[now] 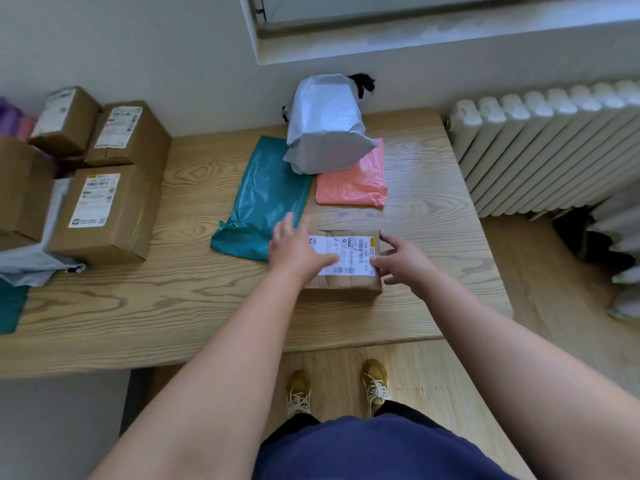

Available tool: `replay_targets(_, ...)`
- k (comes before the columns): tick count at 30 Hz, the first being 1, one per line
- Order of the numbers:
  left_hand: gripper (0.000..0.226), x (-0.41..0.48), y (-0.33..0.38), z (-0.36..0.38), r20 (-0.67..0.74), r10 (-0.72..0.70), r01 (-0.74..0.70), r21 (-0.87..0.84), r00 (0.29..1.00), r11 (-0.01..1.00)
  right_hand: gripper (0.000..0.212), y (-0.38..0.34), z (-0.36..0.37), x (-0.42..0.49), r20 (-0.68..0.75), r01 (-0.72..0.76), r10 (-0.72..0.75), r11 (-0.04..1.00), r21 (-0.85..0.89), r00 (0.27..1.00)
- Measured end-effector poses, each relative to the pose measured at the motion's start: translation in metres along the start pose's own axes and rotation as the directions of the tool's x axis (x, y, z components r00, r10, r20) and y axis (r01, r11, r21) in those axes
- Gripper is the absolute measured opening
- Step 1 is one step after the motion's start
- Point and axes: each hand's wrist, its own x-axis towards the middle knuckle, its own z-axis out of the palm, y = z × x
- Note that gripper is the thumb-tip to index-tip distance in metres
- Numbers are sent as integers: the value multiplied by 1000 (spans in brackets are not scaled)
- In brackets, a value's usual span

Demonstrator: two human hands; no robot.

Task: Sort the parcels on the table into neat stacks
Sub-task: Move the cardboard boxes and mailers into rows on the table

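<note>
A brown paper parcel (349, 254) with a white label (346, 249) lies near the table's (194, 296) front edge, toward the right corner. The left hand (294, 247) rests flat on its left end, fingers straight and slightly apart, thumb across the label. The right hand (401, 259) sits at the right end — fingers spread and loosely bent, thumb tip touching the label, not clamped. Just behind lie a teal bag (266, 195), a pink bag (353, 183) and a grey bag (325, 129); boxes (107, 213) stand by the left edge.
</note>
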Motion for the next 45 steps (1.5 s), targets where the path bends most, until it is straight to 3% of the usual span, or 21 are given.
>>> replay_targets(2,123,3,6,-1,242,87,-125,146,966,981,59,-5,1,3,-15,43,-44,997,-69,999)
replay_targets(4,136,3,7,3,348,88,-189,267,933,945,52,-4,-1,6,-40,35,-39,996,-87,998)
replay_targets(7,138,0,2,12,283,117,-226,389,952,893,37,5,-7,6,-52,-27,29,999,33,998)
replay_targets(9,133,0,1,13,226,130,-210,379,966,901,42,12,-10,4,-91,-75,85,992,106,992)
replay_targets(11,127,1,5,11,208,99,-155,274,973,949,48,19,-13,1,-133,-114,135,982,150,982)
replay_targets(14,101,6,8,5,305,48,6,-172,951,985,47,21,-12,-2,-155,-88,131,961,261,979)
replay_targets(16,75,5,7,2,404,65,124,-423,913,898,47,17,-10,-3,-160,-17,71,949,314,985)
replay_targets(18,55,-3,4,2,466,52,228,-524,883,821,64,14,-8,-3,-133,39,8,938,345,991)
replay_targets(20,59,-7,-4,10,510,-40,380,-584,860,717,81,12,-5,-6,-101,77,-44,930,358,994)
replay_targets(22,54,-11,-13,20,534,-84,477,-660,841,580,79,12,-1,-5,-65,103,-88,951,292,994)
replay_targets(25,42,-16,-20,30,499,-93,469,-713,862,522,68,11,12,-9,-12,150,-150,983,107,989)
replay_targets(27,46,-18,-21,34,474,-80,440,-725,877,530,70,16,19,-8,-12,132,-131,983,125,991)
replay_targets(31,32,-17,-11,31,408,-89,378,-711,908,593,43,21,21,-4,-71,127,-120,987,102,990)
replay_targets(36,29,-17,2,23,406,-95,368,-675,909,640,49,15,20,-2,-66,133,-137,990,-51,988)
replay_targets(39,25,-16,1,17,422,-78,371,-676,903,637,51,13,16,-3,-39,123,-124,992,-25,992)
replay_targets(42,23,-16,2,11,408,-56,359,-719,911,595,47,12,12,-6,-10,122,-122,990,74,993)
replay_targets(45,34,-16,5,4,341,-54,328,-833,939,445,45,-1,11,-11,-112,205,-192,971,119,975)
